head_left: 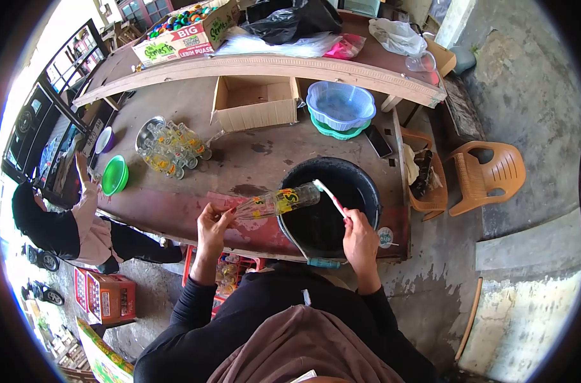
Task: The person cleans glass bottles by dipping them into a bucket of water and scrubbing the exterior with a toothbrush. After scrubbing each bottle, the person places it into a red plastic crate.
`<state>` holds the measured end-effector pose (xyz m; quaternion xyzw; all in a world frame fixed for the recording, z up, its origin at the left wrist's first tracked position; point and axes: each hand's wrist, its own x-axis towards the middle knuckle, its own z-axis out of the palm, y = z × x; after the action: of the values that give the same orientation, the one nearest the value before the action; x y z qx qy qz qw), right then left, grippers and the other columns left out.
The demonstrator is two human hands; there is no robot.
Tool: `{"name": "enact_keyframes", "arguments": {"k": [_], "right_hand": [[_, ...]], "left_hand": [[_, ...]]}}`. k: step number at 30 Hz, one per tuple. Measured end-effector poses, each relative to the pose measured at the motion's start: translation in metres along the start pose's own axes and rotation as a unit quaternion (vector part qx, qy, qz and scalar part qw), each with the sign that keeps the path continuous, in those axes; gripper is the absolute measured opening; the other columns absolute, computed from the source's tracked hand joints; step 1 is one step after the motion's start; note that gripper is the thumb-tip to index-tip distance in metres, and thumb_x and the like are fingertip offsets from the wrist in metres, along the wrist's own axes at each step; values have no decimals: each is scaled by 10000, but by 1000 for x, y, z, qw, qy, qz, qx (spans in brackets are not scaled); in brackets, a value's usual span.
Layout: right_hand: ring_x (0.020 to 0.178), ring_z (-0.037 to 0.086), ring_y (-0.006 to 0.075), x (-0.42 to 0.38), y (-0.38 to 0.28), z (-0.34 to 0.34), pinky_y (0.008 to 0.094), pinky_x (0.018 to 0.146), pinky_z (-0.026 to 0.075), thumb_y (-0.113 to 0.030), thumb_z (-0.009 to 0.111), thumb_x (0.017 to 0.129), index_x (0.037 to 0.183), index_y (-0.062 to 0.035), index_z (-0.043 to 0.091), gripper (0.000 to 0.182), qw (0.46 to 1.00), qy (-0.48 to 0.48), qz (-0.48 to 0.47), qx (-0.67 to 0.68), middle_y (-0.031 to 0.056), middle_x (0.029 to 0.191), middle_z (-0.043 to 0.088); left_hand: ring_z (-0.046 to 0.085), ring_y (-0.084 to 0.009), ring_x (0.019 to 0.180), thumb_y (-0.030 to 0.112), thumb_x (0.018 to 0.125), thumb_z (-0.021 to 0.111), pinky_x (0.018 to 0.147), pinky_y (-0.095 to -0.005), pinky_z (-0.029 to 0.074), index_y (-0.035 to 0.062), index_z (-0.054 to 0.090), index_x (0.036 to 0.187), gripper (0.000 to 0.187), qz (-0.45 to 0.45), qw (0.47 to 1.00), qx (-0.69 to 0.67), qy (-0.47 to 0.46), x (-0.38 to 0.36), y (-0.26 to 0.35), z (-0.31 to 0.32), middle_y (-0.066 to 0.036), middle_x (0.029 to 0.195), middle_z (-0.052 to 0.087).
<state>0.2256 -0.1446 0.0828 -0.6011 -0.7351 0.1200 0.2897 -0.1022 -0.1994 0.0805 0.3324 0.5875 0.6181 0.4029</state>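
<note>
My left hand [212,226] is closed round the narrow neck of a clear glass bottle [284,203] with yellow, green and red print. The bottle lies nearly level, its wide base pointing right over the black bucket [332,161]. Between the fingers of my right hand [361,241] is a white and pink toothbrush [332,196]. Its bristle end is right at the bottle's base. Dark liquid fills the lower part of the bucket, below both hands.
Several glass bottles [175,150] lie heaped by a metal bowl [145,133]. A green bowl [115,176], cardboard box [255,117], blue basin [341,105] and phone [378,142] are on the table. Another person [45,223] is at left. Red crates [115,297] and orange chairs [488,172] flank the table.
</note>
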Motion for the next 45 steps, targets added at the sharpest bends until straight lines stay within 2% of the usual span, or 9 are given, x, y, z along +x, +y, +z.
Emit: {"name": "enact_keyframes", "arguments": {"k": [10,16,18,20,21,25,30,38,45], "right_hand": [[918,672,329,5,-10,-1,427,736,532,-39,590,926,1127,-113,609,216,998,22,-47,25,94,1046,661],[891,675,340,10,-2,3,434,731,517,-46,573,946,1164,-80,590,221,995,61,27,73,147,1017,669],[762,644,268,12,-3,10,383,690,503,-47,655,912,1183,-61,578,282,994,56,38,84,118,889,632],[666,510,164,11,-12,16,308,636,457,-46,774,824,1188,-46,568,418,962,-14,46,269,46,784,520],[669,398,113,12,-10,26,257,606,404,-56,857,737,1192,-38,562,542,953,-16,28,301,-5,752,412],[676,373,80,13,-29,36,217,596,385,-69,888,690,1174,-25,569,582,930,-63,14,361,-31,792,434],[762,463,36,12,-23,42,202,639,435,36,804,722,1156,3,585,487,908,-87,69,404,-22,887,559],[955,633,120,8,-8,49,259,842,517,6,732,846,1163,40,598,346,879,-32,28,474,67,1030,661],[829,631,146,18,-11,22,289,764,517,17,692,842,1177,26,596,349,933,13,-19,359,88,919,668]], "left_hand": [[649,-103,676,90,874,751,602,-250,521,3,580,938,202,14,999,44,4,-1,6,6,-51,797,669],[639,-86,645,107,859,764,587,-267,522,-21,599,927,220,62,987,143,-28,-5,33,26,-87,802,687],[653,-126,662,92,828,772,592,-286,517,-16,603,921,221,94,983,153,-33,-2,44,42,-99,802,658],[668,-238,706,84,794,772,607,-334,532,2,614,925,221,267,924,254,-104,-1,46,66,-119,840,608],[665,-273,745,76,781,773,632,-348,535,10,626,922,214,285,914,260,-127,-2,43,77,-122,862,594],[640,-345,750,79,768,750,656,-421,544,28,620,952,232,305,886,272,-217,-4,28,114,-124,898,550],[638,-331,751,118,797,724,663,-414,544,25,606,962,223,335,871,257,-250,-9,19,141,-128,904,536],[654,-325,807,164,832,732,706,-386,549,7,594,976,254,301,894,229,-242,-4,12,157,-136,927,581],[615,-235,845,149,762,828,741,-345,519,58,654,1160,444,341,892,119,-271,8,12,155,-71,983,643]]}}
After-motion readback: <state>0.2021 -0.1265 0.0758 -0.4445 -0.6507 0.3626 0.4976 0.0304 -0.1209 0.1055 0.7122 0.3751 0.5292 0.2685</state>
